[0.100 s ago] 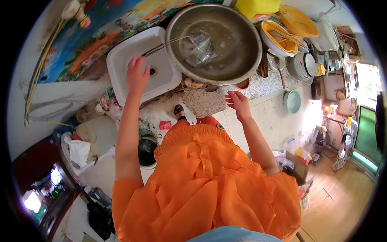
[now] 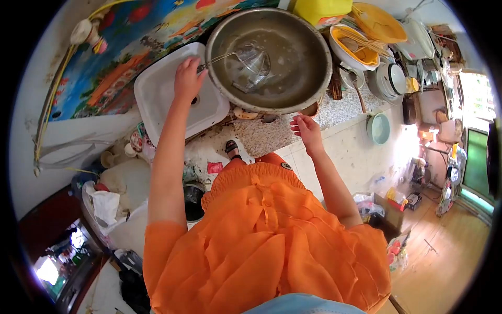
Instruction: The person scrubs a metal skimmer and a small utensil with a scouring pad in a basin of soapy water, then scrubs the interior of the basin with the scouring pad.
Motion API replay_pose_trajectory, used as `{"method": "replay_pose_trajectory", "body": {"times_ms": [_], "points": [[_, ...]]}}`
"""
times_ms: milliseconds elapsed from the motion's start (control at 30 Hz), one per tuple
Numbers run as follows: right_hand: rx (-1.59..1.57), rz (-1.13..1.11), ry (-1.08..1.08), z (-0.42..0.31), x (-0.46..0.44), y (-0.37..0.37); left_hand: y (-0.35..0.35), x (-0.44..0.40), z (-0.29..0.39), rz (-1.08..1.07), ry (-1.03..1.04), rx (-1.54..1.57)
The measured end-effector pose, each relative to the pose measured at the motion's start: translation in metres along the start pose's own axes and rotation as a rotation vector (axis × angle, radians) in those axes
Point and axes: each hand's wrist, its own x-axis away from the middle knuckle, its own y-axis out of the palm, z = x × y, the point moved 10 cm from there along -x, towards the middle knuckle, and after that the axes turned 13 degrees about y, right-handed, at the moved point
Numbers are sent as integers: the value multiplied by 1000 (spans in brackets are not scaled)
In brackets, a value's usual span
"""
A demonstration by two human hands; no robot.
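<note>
A wide metal basin (image 2: 319,78) holds murky water. In it lies a wire-handled strainer (image 2: 254,58) with a shiny, see-through bowl; its exact make is hard to see. The dark handle reaches over the basin's left rim, and my left hand (image 2: 188,79) is closed around its end, above a white sink (image 2: 149,99). My right hand (image 2: 307,130) hangs in front of the basin near the counter edge, fingers loosely bent and holding nothing.
On the right of the basin stand a yellow jug (image 2: 321,9), a white bowl with a yellow strainer (image 2: 361,44) and stacked pots (image 2: 387,81). A pale green bowl (image 2: 378,129) sits farther right. Below the sink is a black bin (image 2: 194,201).
My left hand has moved up and right onto the handle and its fingers have closed. The view has shifted slightly. My right hand stays near the counter edge.
</note>
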Motion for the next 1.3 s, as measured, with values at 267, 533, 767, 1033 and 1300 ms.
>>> {"method": "replay_pose_trajectory", "body": {"times_ms": [267,533,767,1033,1300], "points": [[103,-69,-214,-35,-31,2,72,-64,10,-193,5,-8],[697,-149,-678,-125,-85,86,11,-47,-4,-80,-288,696],[799,167,-859,-140,-61,117,-10,-15,-30,11,-535,666],[70,982,-200,27,-13,-63,31,-12,-15,-74,-486,869],[485,804,-221,5,-72,-74,50,-13,27,-193,-459,899]]}}
